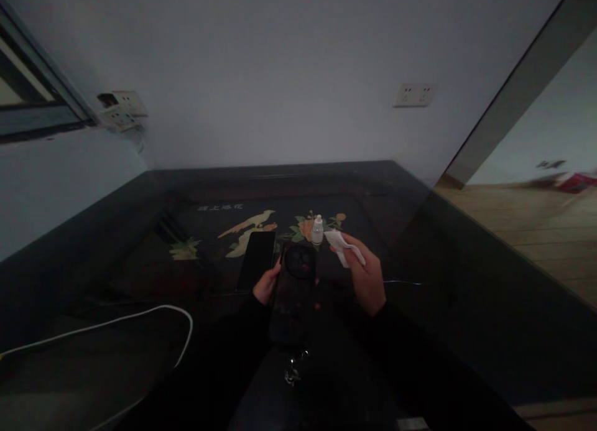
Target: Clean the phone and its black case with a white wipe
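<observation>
Noting grip states under dim light: left hand [267,284] clenched on the left edge of a black smartphone [293,313], whose round camera housing [300,261] faces up; the phone sits low at centre, over the table. Right hand [367,277] grasps a folded white wipe [342,245], pinched between thumb and fingers, just right of the phone and held above the surface. Small white dropper bottle [318,230] stands upright on the black lacquered table [261,176], beside a painted flower motif [308,227] and near the wipe. Second dark phone [255,260] lies flat, just left of the held phone. White cable [140,319] loops at lower left; metal key ring [293,370] shows at bottom centre.
</observation>
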Motion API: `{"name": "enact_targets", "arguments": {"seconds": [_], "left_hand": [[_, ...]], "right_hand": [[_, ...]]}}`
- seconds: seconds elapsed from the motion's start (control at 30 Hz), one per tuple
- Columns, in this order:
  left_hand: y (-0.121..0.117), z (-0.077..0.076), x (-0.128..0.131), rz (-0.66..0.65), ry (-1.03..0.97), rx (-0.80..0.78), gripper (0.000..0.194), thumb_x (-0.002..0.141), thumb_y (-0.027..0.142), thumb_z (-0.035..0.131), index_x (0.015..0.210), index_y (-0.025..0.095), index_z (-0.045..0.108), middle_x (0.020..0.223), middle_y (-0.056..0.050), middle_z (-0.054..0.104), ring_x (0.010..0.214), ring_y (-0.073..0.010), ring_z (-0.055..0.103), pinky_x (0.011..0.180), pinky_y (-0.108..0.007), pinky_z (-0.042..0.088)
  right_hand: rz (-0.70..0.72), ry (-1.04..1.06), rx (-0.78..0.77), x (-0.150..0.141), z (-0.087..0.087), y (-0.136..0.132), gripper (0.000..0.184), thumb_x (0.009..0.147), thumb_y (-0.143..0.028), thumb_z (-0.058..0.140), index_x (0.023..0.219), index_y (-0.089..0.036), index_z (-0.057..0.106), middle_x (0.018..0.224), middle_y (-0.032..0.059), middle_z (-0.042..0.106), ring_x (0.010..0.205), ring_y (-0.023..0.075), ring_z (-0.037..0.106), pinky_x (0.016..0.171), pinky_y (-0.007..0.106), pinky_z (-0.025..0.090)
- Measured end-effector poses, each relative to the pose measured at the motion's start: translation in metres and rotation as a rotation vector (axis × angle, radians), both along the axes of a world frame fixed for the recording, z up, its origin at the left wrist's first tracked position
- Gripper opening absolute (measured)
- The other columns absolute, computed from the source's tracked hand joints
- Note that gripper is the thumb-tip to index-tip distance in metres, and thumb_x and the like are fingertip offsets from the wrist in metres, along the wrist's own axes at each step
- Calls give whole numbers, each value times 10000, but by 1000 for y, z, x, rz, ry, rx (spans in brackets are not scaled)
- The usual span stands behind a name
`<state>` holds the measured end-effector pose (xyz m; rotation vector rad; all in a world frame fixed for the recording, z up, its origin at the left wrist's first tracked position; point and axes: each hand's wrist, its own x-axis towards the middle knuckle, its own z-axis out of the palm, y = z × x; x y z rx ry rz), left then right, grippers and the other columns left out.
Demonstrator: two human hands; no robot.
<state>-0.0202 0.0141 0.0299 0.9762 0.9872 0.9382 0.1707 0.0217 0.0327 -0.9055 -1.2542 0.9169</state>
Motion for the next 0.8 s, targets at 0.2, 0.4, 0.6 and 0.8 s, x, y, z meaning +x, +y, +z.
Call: {"name": "enact_targets", "arguments": {"seconds": [0.2,0.4,0.6,0.8], "left_hand": [[-6,11,-1,45,-133,-20,832,729,541,487,1380,398,-9,1185,-65,519,809,-216,621,666,-440,515],[25,14,13,120,743,294,802,771,506,470,1422,229,91,1314,-105,447,1067,-216,540,890,-327,446],[48,23,34,113,1295,220,757,769,581,418,1416,289,152,1237,-170,491,1087,-328,534,880,-414,404],[55,25,50,108,1584,212,725,734,539,472,1387,302,263,1285,-216,398,1056,-394,528,831,-443,400]], "right_hand": [[22,271,-203,-2,-16,13,306,733,-304,598,1004,-176,534,1009,68,649,864,234,642,683,415,571],[46,383,-337,4,-25,17,292,648,-222,662,912,-166,550,864,25,652,756,204,641,626,377,571],[78,392,-378,10,-27,19,209,850,-255,565,1019,-132,551,952,39,602,790,145,606,678,319,529],[84,380,-364,11,-27,19,267,876,-299,528,1094,-144,529,1059,61,569,873,168,588,735,354,509]]}}
